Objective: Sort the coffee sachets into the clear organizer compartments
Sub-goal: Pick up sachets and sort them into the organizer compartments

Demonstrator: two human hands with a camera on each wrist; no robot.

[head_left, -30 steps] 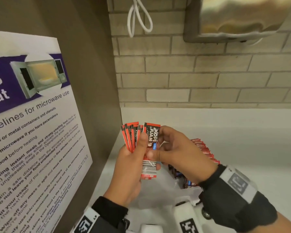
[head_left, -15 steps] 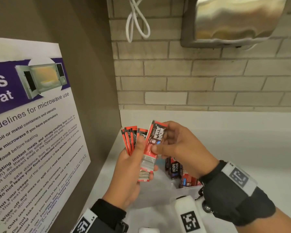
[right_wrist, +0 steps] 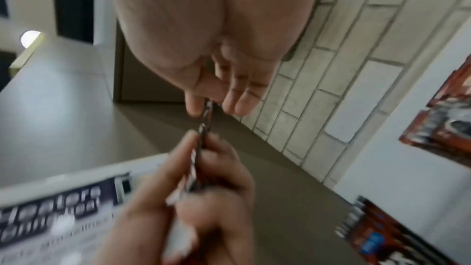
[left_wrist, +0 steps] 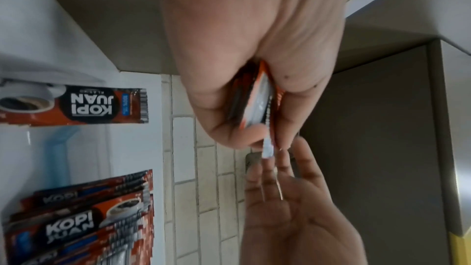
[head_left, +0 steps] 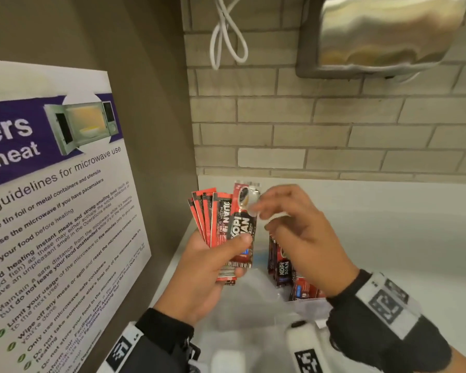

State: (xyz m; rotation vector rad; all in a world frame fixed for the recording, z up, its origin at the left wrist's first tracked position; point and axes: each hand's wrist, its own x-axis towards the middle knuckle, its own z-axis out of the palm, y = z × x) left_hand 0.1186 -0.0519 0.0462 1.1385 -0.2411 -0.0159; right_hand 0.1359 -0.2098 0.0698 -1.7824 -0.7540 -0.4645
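My left hand (head_left: 234, 254) grips a fan of several red Kopi Juan sachets (head_left: 213, 219) upright, its thumb pressing the front sachet (head_left: 242, 227). My right hand (head_left: 258, 211) pinches that sachet's top end between thumb and fingertips; the right wrist view shows its edge (right_wrist: 207, 108) between them. Below the hands stands the clear organizer (head_left: 256, 300), with more sachets (head_left: 280, 267) upright in one compartment. In the left wrist view the gripped bundle (left_wrist: 257, 104) is seen edge-on, the organizer's stored sachets (left_wrist: 89, 219) sit lower left, and one sachet (left_wrist: 89, 106) lies apart above them.
A microwave guidelines poster (head_left: 51, 211) hangs on the brown panel close to my left. Behind is a brick wall with a metal dispenser (head_left: 382, 36) and a white cable loop (head_left: 226, 30). The white counter (head_left: 388, 238) stretches to the right.
The right hand has turned the front sachet round and stood it upright against the fan, cup picture now at the top. The left thumb now presses on it.
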